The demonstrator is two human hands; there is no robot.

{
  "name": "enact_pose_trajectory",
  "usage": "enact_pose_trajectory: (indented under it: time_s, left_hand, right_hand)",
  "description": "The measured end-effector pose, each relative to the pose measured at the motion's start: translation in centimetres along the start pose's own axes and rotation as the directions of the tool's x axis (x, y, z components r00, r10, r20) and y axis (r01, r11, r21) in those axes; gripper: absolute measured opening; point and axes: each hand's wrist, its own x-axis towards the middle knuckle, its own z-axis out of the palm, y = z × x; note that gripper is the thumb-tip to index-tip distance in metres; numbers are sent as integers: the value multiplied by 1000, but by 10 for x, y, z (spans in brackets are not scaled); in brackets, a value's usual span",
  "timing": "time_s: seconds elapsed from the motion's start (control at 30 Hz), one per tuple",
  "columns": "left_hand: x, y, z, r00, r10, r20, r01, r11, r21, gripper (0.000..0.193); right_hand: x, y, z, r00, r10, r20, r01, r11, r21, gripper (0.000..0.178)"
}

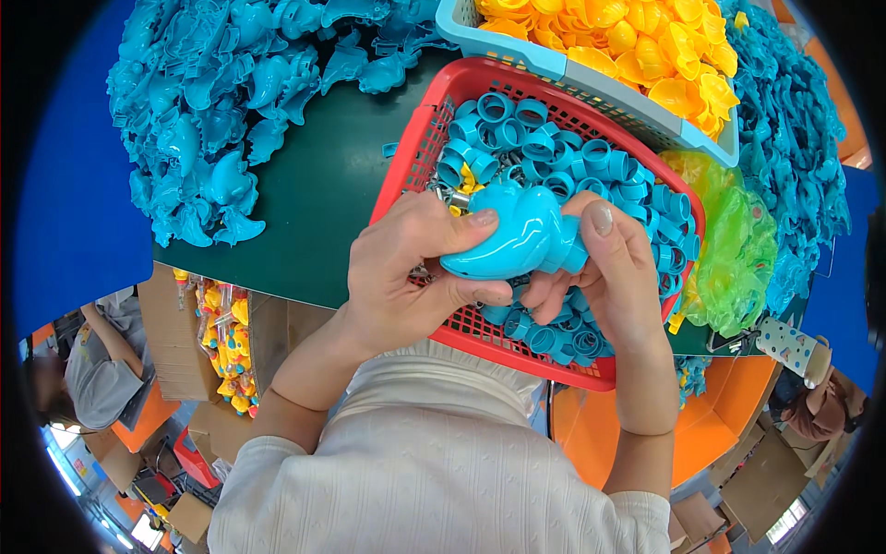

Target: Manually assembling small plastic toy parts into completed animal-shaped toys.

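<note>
A glossy blue plastic toy figure [517, 233] with rounded bulges is held between both hands above the red basket. Its left end is pinched by the thumb and fingers of my left hand [406, 263]. At the opposite, narrower end, my right hand [616, 258] closes its thumb and fingers around the toy. Beneath them the red plastic basket [403, 166] carries many short blue plastic rings [496, 108]. Next to my left fingertips are a small yellow piece [469, 179] and a metal bit; whether they touch the toy I cannot tell.
Blue moulded shells [198, 120] are heaped at the left of the dark green table [323, 175], with another blue heap [784, 138] at far right. Yellow shells [637, 42] fill a light blue basket [554, 63] behind. A green plastic bag [734, 258] lies right of the red basket.
</note>
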Motion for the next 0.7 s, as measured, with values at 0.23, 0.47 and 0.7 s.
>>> enact_pose_trajectory:
  time_s: [0.23,0.47,0.7]
  left_hand:
    - [0,-4,0,998,62,5,-62,998,29,49]
    - [3,0,0,982,-28,-186,-21,966,-258,57]
    - [3,-4,-9,904,-186,-384,53,942,-332,25]
  right_hand:
    - [0,0,-1,1000,21,16,-20,1000,-5,38]
    - [-27,-18,-27,764,-486,-424,641,644,418,46]
    - [-165,20,-175,-58,-505,-861,904,340,-261,40]
